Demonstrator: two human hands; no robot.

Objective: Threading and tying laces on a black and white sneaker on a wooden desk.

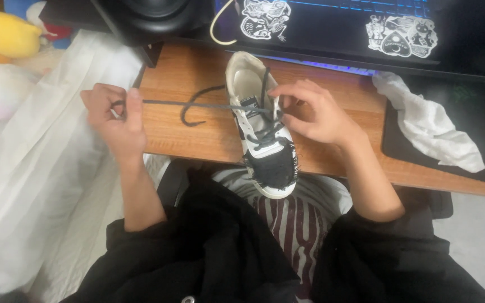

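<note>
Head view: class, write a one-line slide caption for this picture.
Left hand pulls a dark lace taut while the right hand steadies the white-and-black sneaker on a wooden desk.

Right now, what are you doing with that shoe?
A person sits at a wooden desk with a white and black shoe on its edge. The left hand pulls one end of the dark lace out sideways, taut. The right hand pinches the lacing by the eyelets. A crumpled white cloth lies nearby.
</note>
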